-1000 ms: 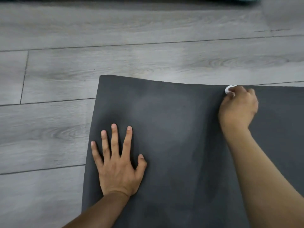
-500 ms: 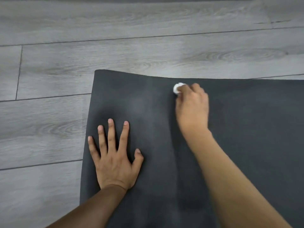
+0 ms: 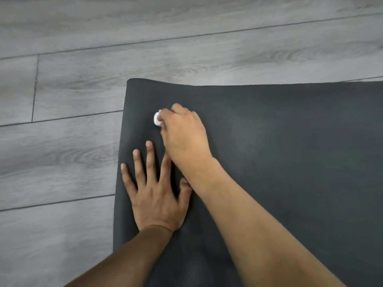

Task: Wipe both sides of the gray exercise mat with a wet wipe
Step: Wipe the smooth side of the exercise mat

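The gray exercise mat lies flat on the floor, and you see only one end of it: its far edge runs across the view from a rounded far-left corner, and its left edge comes down from that corner toward you. The far-left corner looks slightly lifted or curled, though you cannot be sure. To the right the mat runs out of view, and that whole stretch of dark surface lies open. Bare floor borders the mat beyond the far edge and along the left edge.

The floor is gray wood-look planking with dark seams between the boards, and light falls softly across it.

Your left hand lies flat on the mat close to the left edge, palm down, fingers straight and spread, pointing toward the far edge. The little finger sits just inside the left edge.

Your right hand reaches across above the left one, its forearm crossing over the left thumb. Its fingers are curled around a small bunched white wet wipe, which shows only as a bit of white at the fingertips on the hand's left side. The wipe sits against the mat near the far-left corner, between the left-hand fingertips and the far edge.
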`<state>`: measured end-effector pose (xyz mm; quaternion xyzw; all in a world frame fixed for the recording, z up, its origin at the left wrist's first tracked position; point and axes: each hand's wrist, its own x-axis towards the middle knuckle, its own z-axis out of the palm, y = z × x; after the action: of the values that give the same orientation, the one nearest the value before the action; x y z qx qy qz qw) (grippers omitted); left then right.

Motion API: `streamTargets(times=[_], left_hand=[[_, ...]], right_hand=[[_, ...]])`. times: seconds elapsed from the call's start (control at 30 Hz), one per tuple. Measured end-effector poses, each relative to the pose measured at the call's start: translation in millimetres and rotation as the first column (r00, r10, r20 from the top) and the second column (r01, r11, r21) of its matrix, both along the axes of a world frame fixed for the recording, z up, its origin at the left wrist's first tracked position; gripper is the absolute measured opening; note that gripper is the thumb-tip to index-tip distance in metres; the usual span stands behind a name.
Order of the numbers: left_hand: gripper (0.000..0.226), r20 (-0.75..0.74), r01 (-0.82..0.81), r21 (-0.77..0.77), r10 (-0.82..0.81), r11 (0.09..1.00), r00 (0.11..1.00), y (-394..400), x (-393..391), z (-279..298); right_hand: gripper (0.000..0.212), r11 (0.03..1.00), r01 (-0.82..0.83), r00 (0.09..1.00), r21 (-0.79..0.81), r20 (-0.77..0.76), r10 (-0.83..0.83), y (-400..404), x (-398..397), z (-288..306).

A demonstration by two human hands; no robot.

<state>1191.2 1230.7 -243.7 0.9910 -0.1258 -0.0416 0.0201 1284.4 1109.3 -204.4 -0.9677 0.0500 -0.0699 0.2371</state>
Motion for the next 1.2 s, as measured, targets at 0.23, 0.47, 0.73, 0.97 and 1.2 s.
streamTargets(times=[0.23, 0.47, 0.73, 0.97, 1.2], left_hand=[[0.079, 0.018, -0.021, -0.031, 0.022, 0.999, 1.0, -3, 0, 6], [0.076, 0.043, -0.008, -0.047, 0.01, 0.999, 0.999, -2, 0, 6], [0.075, 0.05, -0.006, -0.067, 0.009, 0.998, 0.999, -2, -1, 7], [0.075, 0.04, -0.023, -0.077, 0.026, 0.997, 0.999, -1, -3, 6], [0.079, 0.03, -0.02, -0.13, 0.024, 0.991, 0.999, -1, 0, 8]], right_hand=[[0.018, 0.766, 0.614, 0.782, -0.189, 0.018, -0.623, -161, -86, 4], [0.017, 0.936, 0.344, 0.936, 0.079, 0.052, -0.348, -42, -25, -8], [0.016, 0.948, 0.132, 0.985, -0.29, 0.147, -0.093, -83, -54, -20], [0.015, 0.74, 0.655, 0.753, -0.153, 0.22, -0.62, -158, -141, -40], [0.016, 0.717, 0.678, 0.727, -0.159, 0.283, -0.625, -158, -133, -38]])
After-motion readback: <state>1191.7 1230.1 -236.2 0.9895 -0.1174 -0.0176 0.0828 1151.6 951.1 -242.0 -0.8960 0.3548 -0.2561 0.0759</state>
